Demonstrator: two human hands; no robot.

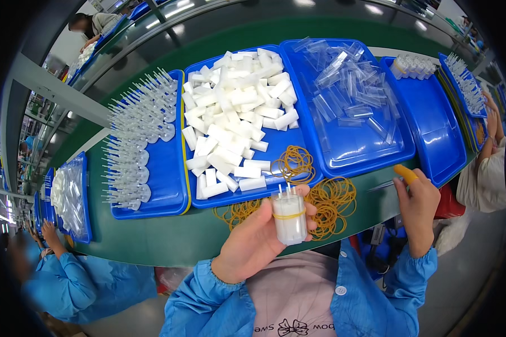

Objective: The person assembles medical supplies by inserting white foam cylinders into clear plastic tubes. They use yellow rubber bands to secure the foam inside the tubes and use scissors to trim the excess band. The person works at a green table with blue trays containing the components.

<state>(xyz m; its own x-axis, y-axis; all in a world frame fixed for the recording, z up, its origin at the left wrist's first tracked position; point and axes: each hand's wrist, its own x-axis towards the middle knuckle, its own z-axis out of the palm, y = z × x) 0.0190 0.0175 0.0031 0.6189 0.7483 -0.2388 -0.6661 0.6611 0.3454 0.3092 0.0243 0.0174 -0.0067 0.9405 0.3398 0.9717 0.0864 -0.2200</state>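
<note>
My left hand is wrapped round a clear, rounded bundle with white filling. A yellow rubber band circles the bundle, and thin white prongs stick up from its top. My right hand, with a yellow finger cot on one finger, is closed on a thin metal tool that looks like tweezers. The tool points left, apart from the bundle. Loose rubber bands lie in a pile behind the bundle, with more bands on the edge of the middle tray.
White foam blocks fill the middle blue tray. Left of it, a tray holds rows of thin-stemmed white parts. Clear plastic pieces lie in the right tray. A farther tray has several banded bundles. Co-workers sit on both sides.
</note>
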